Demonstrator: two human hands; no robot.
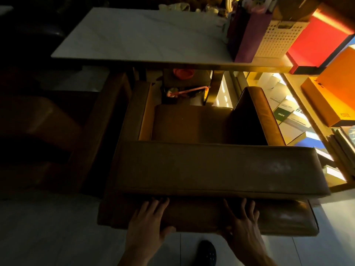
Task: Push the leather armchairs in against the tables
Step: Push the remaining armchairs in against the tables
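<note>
From the head view, both hands are flat on the back of a brown leather armchair. The left hand has its fingers spread out and straight, pressing on the chair's back, with the thumb hooked under the lower edge. The right hand does the same, its fingers straight and spread, lying on the leather, and it holds nothing. The armchair sits just past the fingers, with its seat facing away from them toward a white worktop. The front ends of the chair's arms reach to the near edge of the worktop, and the seat is still out in the open. Beyond the fingers and off to the right, on the worktop, stand a purple bag, a white basket with holes and a red box. Farther right are orange boxes. To the left of the fingers, in the dark, is another brown armchair. Below the hands, on the pale tiled floor, a dark shoe shows.
</note>
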